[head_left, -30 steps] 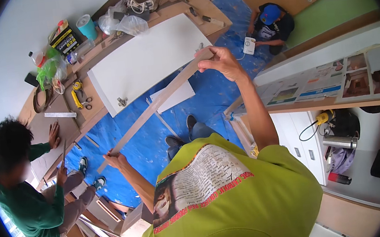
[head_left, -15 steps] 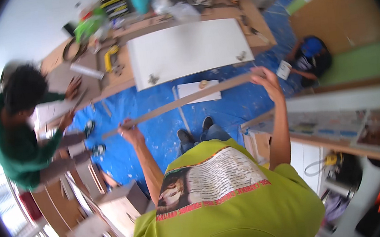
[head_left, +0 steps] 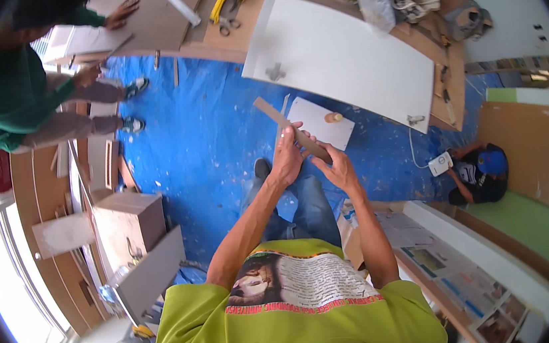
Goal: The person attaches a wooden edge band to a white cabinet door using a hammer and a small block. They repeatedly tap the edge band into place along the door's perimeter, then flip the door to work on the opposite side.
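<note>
Brown and thin, a strip point(head_left: 312, 146) is held up before the body, clamped by the fingers of the left hand point(head_left: 288, 153) partway along and of the right hand point(head_left: 337, 169) at its near end; it is probably best supported lightly, its free end kept from bending. Dark script and red lettering are carried on the green shirt point(head_left: 305, 339); farther right, print on the papers point(head_left: 469, 288) is too small to be read.
</note>
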Available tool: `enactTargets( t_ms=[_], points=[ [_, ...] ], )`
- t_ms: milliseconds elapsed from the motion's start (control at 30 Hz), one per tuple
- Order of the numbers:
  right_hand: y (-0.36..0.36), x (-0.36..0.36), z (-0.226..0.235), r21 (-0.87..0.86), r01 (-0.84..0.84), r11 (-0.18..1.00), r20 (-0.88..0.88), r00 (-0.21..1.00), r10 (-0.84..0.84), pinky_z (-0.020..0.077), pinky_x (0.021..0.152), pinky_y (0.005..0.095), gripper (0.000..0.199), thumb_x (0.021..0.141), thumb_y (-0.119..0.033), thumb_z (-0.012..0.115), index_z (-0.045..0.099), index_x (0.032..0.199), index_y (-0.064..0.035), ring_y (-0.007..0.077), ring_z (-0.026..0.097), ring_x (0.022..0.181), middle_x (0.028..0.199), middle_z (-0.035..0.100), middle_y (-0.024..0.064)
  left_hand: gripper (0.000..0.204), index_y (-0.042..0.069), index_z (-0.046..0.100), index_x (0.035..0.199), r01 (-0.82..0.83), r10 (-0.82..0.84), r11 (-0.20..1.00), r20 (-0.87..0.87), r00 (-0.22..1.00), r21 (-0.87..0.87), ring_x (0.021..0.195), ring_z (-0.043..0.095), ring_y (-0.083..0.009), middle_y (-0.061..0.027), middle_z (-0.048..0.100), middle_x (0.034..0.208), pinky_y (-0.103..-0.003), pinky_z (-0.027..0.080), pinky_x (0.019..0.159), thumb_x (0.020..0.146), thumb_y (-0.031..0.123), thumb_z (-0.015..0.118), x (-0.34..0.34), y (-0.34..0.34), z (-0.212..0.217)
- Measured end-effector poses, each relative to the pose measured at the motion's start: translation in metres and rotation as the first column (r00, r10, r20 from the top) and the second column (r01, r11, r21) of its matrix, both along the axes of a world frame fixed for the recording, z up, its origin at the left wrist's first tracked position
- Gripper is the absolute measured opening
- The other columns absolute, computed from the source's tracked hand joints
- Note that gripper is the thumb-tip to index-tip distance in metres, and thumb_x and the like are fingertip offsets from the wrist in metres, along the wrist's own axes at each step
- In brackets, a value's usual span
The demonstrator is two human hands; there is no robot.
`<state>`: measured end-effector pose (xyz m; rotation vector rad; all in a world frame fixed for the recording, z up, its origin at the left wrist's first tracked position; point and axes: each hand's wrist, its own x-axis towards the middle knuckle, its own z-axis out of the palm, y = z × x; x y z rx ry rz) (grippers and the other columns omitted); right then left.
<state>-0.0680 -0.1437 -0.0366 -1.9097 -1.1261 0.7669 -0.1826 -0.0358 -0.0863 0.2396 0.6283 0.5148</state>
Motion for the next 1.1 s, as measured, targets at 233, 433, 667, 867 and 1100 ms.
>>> enactTargets(
  t_ms=[233,433,667,867,1100],
  points=[
    [0.005,0.033,-0.083,-0.333,-0.095,0.938,0.175,0.971,0.161,0.0468,0.054,0.0414,0.029,0.086,-0.032,0.071,0.064,0.083,-0.0042,0.0380,0.061,0.058,0.063,0.063,0.0168,0.035,0.009,0.050,0.126,-0.049,0.079,0.978,-0.146,0.986,0.201,0.107,0.059,-0.0205,-0.0075,0.060,0.109,-0.042,0.050,0.092,0.102,0.035,0.049,0.004,0.042,-0.123],
    [0.018,0.063,-0.132,-0.441,-0.078,0.894,0.281,0.934,0.221,0.0470,0.055,0.0401,0.027,0.087,-0.031,0.070,0.069,0.103,-0.0083,0.0327,0.061,0.055,0.059,0.062,0.0122,0.039,0.005,0.051,0.125,-0.199,0.211,0.951,-0.024,0.977,0.238,0.095,0.062,-0.0201,-0.0074,0.061,0.100,-0.039,0.051,0.090,0.103,0.037,0.047,0.017,0.090,-0.190],
    [0.038,0.069,-0.182,-0.384,0.016,0.923,0.401,0.904,0.151,0.0468,0.055,0.0383,0.033,0.086,-0.029,0.072,0.068,0.113,-0.0112,0.0299,0.062,0.054,0.060,0.063,0.0119,0.036,0.004,0.055,0.121,-0.364,0.344,0.875,0.119,0.931,0.318,0.094,0.061,-0.0175,-0.0056,0.063,0.101,-0.035,0.050,0.086,0.102,0.034,0.050,0.037,0.110,-0.247],
    [0.047,0.063,-0.201,-0.167,0.042,0.985,0.637,0.767,0.075,0.0464,0.056,0.0370,0.037,0.081,-0.026,0.077,0.069,0.114,-0.0142,0.0268,0.057,0.052,0.065,0.066,0.0113,0.023,0.006,0.059,0.116,-0.466,0.371,0.807,0.302,0.878,0.363,0.093,0.058,-0.0099,0.0003,0.063,0.099,-0.030,0.047,0.086,0.095,0.017,0.064,0.052,0.136,-0.264],
    [0.053,0.048,-0.209,-0.027,0.054,0.998,0.814,0.581,-0.010,0.0453,0.055,0.0372,0.041,0.079,-0.028,0.078,0.069,0.117,-0.0178,0.0271,0.055,0.051,0.069,0.066,0.0129,0.021,0.007,0.060,0.108,-0.582,0.399,0.741,0.477,0.783,0.336,0.090,0.058,-0.0089,-0.0005,0.064,0.096,-0.029,0.048,0.082,0.091,0.015,0.070,0.064,0.156,-0.276]
  ],
)
